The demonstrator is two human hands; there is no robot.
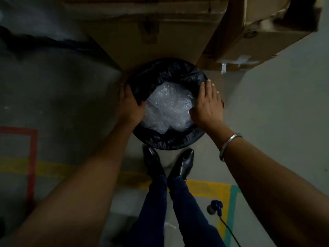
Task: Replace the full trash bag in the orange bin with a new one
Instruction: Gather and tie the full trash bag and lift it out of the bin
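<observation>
Trash bag [165, 72] full; my left hand [130, 106] pinches rim, right hand [207, 106] flat beside; hasty pull risks tear.

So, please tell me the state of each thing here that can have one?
Black trash bag: still over the bin rim, open.
Bubble wrap: crumpled, inside the bag.
Left hand: grips the bag edge.
Right hand: fingers straight, resting on the bag edge.
Cardboard box: torn.

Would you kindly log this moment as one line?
left hand: grips black bag rim | right hand: flat on rim | bag: in bin, holds bubble wrap
</observation>
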